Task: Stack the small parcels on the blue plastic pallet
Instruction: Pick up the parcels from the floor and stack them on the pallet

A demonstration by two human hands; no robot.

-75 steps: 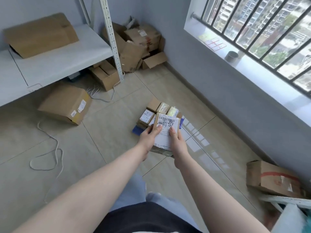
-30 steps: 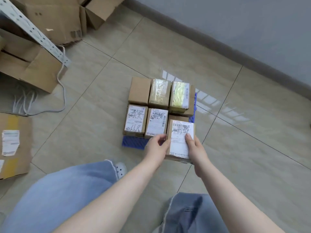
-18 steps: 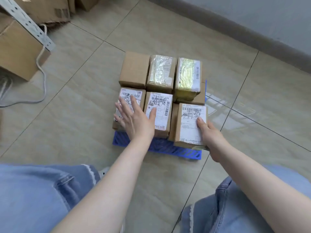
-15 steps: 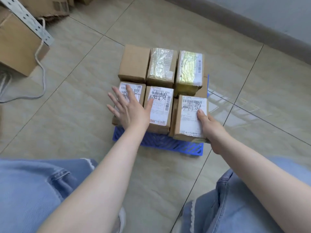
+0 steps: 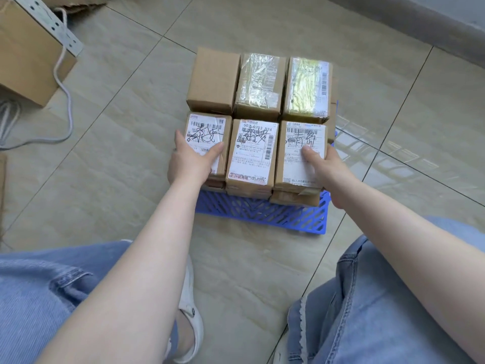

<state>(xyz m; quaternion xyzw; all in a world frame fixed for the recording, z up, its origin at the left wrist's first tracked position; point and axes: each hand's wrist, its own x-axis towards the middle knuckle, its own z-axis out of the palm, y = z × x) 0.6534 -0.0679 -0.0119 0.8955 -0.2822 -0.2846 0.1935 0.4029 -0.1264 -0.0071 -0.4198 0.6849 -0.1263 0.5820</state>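
Several small cardboard parcels sit in two rows of three on a blue plastic pallet (image 5: 262,211) on the tiled floor. The near row carries white shipping labels; the far row holds a plain parcel (image 5: 214,80) and two taped ones. My left hand (image 5: 193,161) grips the near-left parcel (image 5: 206,132), thumb across its label, fingers down its left side. My right hand (image 5: 324,164) holds the near-right parcel (image 5: 301,153), thumb on the label, fingers round its right edge. The near-middle parcel (image 5: 252,151) stands between them, untouched.
A large cardboard box (image 5: 26,56) sits at the left under a perforated metal shelf post (image 5: 49,24), with a white cable (image 5: 63,88) trailing on the floor. A grey skirting board (image 5: 409,22) runs along the far right. My knees frame the pallet's near side.
The right parcel has been carried down and set onto the pallet's near-right spot. My left hand let go of it, moved left and now grips the near-left parcel. The camera dropped closer.
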